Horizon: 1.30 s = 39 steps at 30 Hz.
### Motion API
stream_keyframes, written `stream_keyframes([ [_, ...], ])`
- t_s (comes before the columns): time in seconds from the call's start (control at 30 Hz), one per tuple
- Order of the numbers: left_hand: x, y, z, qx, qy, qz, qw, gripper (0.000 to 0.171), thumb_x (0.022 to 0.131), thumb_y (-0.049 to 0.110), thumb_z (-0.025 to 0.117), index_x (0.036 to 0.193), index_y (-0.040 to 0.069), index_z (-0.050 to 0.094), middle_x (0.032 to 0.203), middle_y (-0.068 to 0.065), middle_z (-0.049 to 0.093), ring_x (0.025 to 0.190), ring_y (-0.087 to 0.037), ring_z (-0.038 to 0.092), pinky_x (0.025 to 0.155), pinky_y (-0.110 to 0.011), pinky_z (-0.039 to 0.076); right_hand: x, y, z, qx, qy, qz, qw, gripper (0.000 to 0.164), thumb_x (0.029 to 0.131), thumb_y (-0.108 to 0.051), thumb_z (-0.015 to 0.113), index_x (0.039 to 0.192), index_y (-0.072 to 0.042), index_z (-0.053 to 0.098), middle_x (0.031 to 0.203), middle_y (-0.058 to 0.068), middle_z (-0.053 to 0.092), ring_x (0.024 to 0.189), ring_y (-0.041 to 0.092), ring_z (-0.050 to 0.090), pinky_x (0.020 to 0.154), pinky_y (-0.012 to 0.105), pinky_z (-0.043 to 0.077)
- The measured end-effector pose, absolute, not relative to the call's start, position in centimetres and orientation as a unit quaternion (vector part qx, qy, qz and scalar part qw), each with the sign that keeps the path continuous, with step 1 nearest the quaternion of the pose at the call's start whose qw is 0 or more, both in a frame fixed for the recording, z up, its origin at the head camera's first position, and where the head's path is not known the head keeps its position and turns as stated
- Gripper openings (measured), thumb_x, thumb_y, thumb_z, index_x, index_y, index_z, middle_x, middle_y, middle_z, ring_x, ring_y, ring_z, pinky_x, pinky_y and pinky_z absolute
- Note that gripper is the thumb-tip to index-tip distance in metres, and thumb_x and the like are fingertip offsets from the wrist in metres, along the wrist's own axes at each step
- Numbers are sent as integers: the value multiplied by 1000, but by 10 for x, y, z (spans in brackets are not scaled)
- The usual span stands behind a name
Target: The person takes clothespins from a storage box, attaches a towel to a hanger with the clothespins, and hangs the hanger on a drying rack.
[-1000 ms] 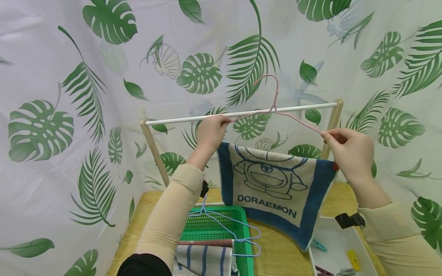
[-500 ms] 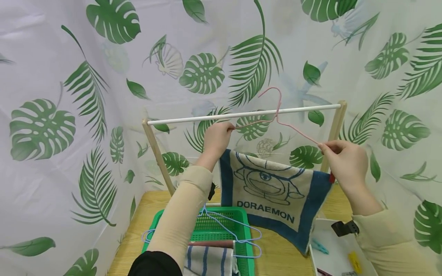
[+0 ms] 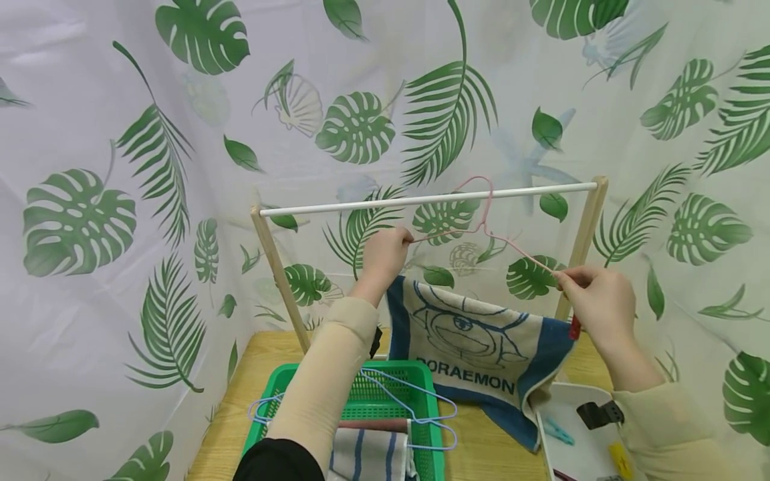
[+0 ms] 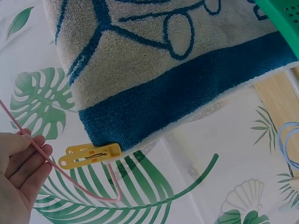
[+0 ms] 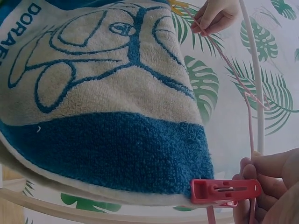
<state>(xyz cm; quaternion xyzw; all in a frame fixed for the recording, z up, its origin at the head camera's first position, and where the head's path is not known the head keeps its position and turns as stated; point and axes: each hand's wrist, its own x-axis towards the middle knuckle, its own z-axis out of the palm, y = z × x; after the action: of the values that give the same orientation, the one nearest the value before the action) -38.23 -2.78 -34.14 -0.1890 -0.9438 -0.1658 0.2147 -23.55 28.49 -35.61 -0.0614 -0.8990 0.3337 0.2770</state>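
A pink clothes hanger (image 3: 520, 250) is held up between both hands. My left hand (image 3: 385, 257) pinches its left arm, and my right hand (image 3: 598, 304) pinches the right arm. From the hanger droops a blue-bordered beige towel (image 3: 463, 331) lettered DORAEMON. A yellow clothespin (image 4: 91, 155) clips one towel corner in the left wrist view; a red clothespin (image 5: 225, 191) clips the other, right beside the right fingers. In the head view the hanger's hook overlaps the white rod (image 3: 361, 204) of a wooden-legged rack, its top just above the rod.
Below stands a green basket (image 3: 434, 401) with a striped cloth (image 3: 368, 454); blue hangers (image 3: 394, 394) lie across it. To the right, a white tray (image 3: 577, 461) contains a turquoise clothespin (image 3: 559, 433) and a yellow one (image 3: 619, 459). A leaf-print curtain surrounds the wooden table (image 3: 481, 434).
Both hands have lowered the hanger and towel, so the hook has dropped from well above the rod to the rod's height. The towel's lower right corner now folds near the tray.
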Motion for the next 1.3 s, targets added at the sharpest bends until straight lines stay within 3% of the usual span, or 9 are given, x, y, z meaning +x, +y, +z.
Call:
stream_keyframes([
  [0.23, -385, -28, -354, -193, -947, -161, 201, 21, 109, 17, 62, 116, 15, 81, 115, -2, 82, 93, -18, 78, 77, -31, 64, -233, 284, -371, -71, -902, 339, 258, 29, 105, -23, 69, 105, 4, 81, 93, 23, 80, 65, 9, 57, 50, 23, 43],
  [0.47, -386, -30, -362, -187, -952, -167, 173, 21, 109, 13, 62, 118, 14, 80, 119, -2, 81, 106, -18, 77, 91, -32, 64, -231, 276, -382, -68, -895, 359, 255, 29, 105, -22, 68, 104, 4, 81, 92, 22, 80, 62, 5, 57, 48, 23, 44],
  [1.03, -386, -29, -363, -187, -960, -166, 130, 33, 109, 17, 61, 141, 11, 67, 138, -8, 73, 116, -25, 74, 98, -39, 62, -225, 266, -399, -47, -880, 387, 271, 23, 105, -15, 69, 108, 4, 80, 95, 22, 80, 64, -15, 53, 54, 16, 45],
  [1.3, -387, -31, -365, -189, -963, -157, 108, 40, 110, 20, 59, 148, 11, 61, 146, -6, 68, 127, -25, 69, 105, -41, 59, -222, 267, -400, -53, -878, 371, 297, 19, 101, -17, 75, 109, -2, 82, 97, 22, 80, 68, -14, 49, 59, 12, 42],
])
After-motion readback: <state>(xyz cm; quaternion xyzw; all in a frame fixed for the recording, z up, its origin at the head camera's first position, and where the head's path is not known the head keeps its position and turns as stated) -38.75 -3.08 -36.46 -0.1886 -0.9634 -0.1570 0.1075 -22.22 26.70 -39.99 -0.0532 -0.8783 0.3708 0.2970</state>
